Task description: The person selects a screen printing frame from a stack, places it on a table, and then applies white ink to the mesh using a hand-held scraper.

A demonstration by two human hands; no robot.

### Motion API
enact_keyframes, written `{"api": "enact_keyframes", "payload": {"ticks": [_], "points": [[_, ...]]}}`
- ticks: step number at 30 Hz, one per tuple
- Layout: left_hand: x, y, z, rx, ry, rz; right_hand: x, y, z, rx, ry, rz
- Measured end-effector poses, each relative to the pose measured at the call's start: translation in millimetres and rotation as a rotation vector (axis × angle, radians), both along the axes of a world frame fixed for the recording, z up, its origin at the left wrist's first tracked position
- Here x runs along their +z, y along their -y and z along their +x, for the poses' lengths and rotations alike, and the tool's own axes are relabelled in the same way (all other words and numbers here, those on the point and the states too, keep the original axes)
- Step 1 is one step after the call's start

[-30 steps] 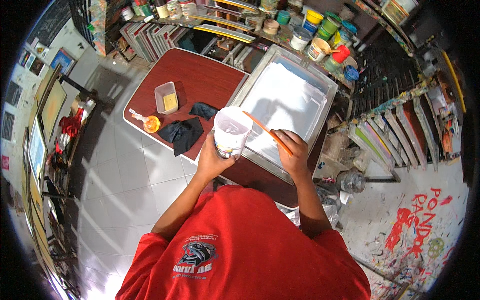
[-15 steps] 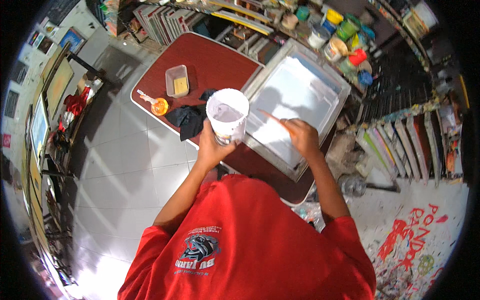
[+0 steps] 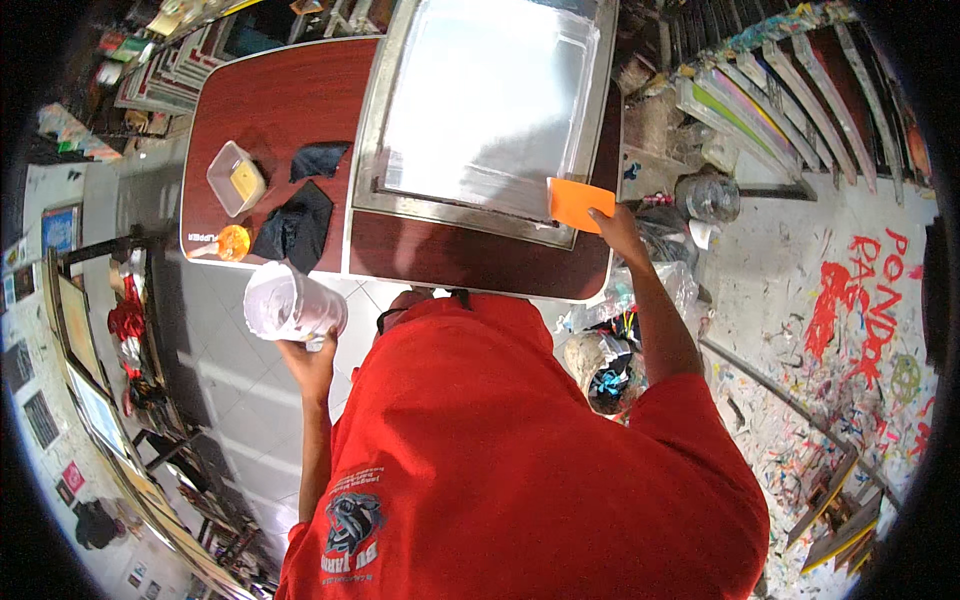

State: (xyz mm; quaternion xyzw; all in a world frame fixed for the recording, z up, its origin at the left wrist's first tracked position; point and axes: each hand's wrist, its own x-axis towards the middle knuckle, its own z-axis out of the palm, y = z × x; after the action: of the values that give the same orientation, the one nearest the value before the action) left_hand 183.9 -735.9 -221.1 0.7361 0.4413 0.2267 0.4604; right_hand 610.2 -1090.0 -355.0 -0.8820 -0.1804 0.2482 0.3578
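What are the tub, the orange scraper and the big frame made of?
Tub: probably plastic, fairly smooth, judging by its thin, pale, rounded wall.
Orange scraper: likely plastic, smooth; it is a thin, flat sheet of even colour.
Frame: dull, blotchy grey bars, perhaps metal or weathered wood; the look leaves it open.

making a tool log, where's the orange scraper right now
In the head view, the orange scraper is right of centre, held in the right hand and overlapping the lower right corner of the large grey frame on the table.
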Motion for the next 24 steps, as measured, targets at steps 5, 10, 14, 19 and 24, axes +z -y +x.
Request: {"api": "enact_keyframes", "payload": {"ticks": [5, 10, 14, 19, 24], "points": [[9.0, -1.6, 10.3, 0.023, -0.050, -0.028, -24.1, 1.6, -0.6, 0.046, 0.100, -0.217], [4.7, -10.5, 20.2, -0.022, -0.031, -0.048, -29.9, 0.0, 3.8, 0.134, -0.054, -0.117], [7.7, -12.3, 31.7, -0.053, -0.041, -0.038, -57.7, -0.1, -0.7, 0.103, -0.103, 0.052], [5.2, -14.7, 33.8, -0.066, -0.070, -0.086, -43.6, -11.3, 5.5, 0.060, -0.302, 0.120], [5.6, -11.5, 39.6, -0.018, -0.037, -0.089, -43.9, -11.9, 7.9, 0.007, -0.396, 0.164]]}}
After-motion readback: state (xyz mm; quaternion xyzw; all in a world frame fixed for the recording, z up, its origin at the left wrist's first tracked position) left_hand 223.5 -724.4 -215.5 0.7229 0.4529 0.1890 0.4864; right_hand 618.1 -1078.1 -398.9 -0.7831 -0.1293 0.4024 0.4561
